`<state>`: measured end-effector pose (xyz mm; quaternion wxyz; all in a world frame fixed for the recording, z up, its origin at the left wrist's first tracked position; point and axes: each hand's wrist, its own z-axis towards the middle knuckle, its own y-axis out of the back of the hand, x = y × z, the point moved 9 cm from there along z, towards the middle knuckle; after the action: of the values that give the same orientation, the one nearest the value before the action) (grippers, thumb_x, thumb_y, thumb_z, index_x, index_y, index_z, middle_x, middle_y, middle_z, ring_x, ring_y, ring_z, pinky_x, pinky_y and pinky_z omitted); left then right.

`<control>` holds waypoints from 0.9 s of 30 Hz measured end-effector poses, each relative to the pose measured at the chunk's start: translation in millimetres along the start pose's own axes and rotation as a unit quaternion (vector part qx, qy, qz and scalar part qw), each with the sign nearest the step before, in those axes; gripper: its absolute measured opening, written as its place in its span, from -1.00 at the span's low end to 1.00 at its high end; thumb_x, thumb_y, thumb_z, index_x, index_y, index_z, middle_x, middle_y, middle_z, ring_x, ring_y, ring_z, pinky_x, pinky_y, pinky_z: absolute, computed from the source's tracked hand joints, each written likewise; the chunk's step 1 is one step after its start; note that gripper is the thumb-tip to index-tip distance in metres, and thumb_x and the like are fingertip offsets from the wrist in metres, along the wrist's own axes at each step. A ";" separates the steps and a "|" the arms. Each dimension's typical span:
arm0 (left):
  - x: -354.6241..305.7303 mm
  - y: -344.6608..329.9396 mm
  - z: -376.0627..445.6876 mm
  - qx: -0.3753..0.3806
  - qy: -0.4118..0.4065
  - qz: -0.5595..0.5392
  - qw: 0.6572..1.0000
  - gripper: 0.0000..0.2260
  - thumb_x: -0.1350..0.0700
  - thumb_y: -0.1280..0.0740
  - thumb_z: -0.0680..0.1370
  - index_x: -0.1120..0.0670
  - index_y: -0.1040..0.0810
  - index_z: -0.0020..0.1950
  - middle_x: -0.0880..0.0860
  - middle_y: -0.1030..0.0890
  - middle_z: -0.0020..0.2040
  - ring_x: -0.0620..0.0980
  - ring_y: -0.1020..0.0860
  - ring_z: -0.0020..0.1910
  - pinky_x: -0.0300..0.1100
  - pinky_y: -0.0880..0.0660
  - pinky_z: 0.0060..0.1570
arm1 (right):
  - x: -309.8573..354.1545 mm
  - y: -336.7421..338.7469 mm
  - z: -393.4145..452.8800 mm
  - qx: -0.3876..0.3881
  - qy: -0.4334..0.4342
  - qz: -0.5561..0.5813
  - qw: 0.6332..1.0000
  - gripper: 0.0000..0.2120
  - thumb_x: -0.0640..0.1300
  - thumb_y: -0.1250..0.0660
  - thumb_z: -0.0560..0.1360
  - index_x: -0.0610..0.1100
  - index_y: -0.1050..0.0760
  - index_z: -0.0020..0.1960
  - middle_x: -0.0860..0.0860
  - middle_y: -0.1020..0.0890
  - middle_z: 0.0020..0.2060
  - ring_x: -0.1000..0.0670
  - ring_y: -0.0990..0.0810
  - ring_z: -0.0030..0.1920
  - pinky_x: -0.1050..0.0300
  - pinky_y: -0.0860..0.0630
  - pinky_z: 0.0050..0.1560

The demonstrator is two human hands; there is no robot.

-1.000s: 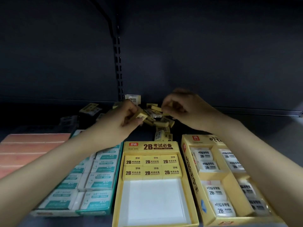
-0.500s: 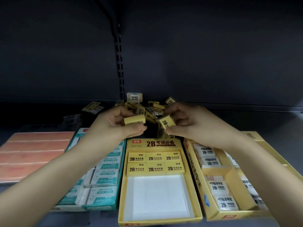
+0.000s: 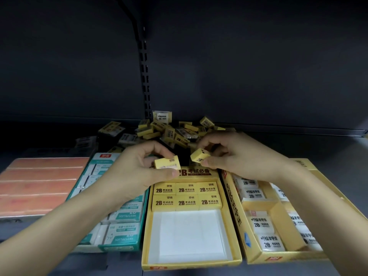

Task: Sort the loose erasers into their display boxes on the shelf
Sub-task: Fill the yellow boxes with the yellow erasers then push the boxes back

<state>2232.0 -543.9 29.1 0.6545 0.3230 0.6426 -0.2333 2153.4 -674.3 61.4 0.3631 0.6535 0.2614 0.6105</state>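
My left hand pinches a yellow 2B eraser between thumb and fingers. My right hand pinches a second yellow eraser, tilted. Both hover over the back edge of the yellow display box, which holds two rows of three yellow erasers at its back and shows a bare white floor in front. A heap of loose erasers, mostly yellow, lies on the shelf behind the boxes.
A teal box of white SOFT&CLEAN erasers stands left of the yellow one. A yellow divided box of white wrapped 2B erasers stands on the right. Orange flat packs lie far left. A slotted upright rises behind.
Both hands have drawn back from the loose heap toward me, each bringing a yellow eraser, and now sit over the yellow box's back edge.
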 end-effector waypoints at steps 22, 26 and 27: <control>-11.1 -3.5 -33.5 0.021 -0.095 0.321 0.942 -0.82 0.11 -0.49 0.37 -0.12 -0.54 -0.20 -0.30 -0.60 -0.16 -0.32 -0.53 -0.08 -0.41 -0.41 -0.09 | 9.7 -18.2 -13.7 0.056 -0.033 -0.066 0.996 -0.81 -0.04 -0.50 0.37 0.00 -0.55 -0.07 0.12 -0.66 -0.18 0.24 -0.60 -0.13 0.26 -0.53 -0.01; -8.0 -10.6 -44.1 -0.008 -0.097 0.338 0.936 -0.80 -0.01 -0.50 0.33 -0.21 -0.53 -0.14 -0.39 -0.57 -0.18 -0.32 -0.45 0.00 -0.24 -0.35 0.07 | 11.2 -26.6 -15.7 0.080 -0.042 -0.073 0.993 -0.82 -0.04 -0.51 0.35 0.02 -0.56 -0.09 0.15 -0.66 -0.23 0.27 -0.59 -0.20 0.35 -0.50 -0.14; -6.0 -11.5 -46.3 -0.024 -0.101 0.349 0.931 -0.83 -0.04 -0.49 0.33 -0.20 -0.54 -0.15 -0.39 -0.55 -0.18 -0.33 -0.40 0.02 -0.27 -0.28 0.10 | 12.8 -29.8 -16.8 0.089 -0.042 -0.079 0.992 -0.82 -0.04 -0.51 0.36 0.02 -0.56 -0.08 0.15 -0.66 -0.22 0.26 -0.59 -0.21 0.34 -0.51 -0.14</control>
<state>2191.4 -518.9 35.3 0.7635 0.4858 0.4254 -0.0054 2141.3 -643.7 45.3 0.3610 0.6859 0.3497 0.5263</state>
